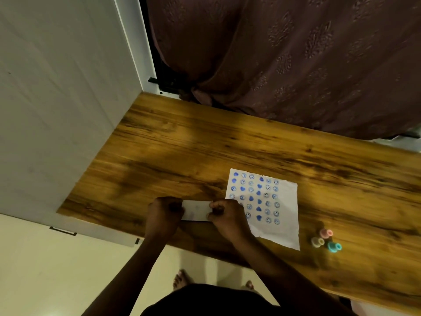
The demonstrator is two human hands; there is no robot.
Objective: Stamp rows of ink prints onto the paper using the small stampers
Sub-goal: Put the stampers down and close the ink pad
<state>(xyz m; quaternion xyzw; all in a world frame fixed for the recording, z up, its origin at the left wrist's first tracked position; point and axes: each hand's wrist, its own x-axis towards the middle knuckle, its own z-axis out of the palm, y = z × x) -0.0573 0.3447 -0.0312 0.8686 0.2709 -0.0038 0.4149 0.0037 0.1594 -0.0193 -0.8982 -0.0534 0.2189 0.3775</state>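
Note:
A white sheet of paper (282,213) lies on the wooden table (205,144), covered with rows of blue heart and smiley prints. Three small stampers sit to its right: a pink one (326,233), a cream one (317,241) and a teal one (334,246). Left of the sheet, a small folded white paper (197,210) is pinched at both ends. My left hand (163,214) grips its left end and my right hand (226,216) grips its right end, overlapping the printed sheet's lower left corner.
A white cabinet panel (57,99) stands along the table's left side. A brownish patterned curtain (296,53) hangs behind the far edge. Pale floor and bare feet (182,279) show below the near edge.

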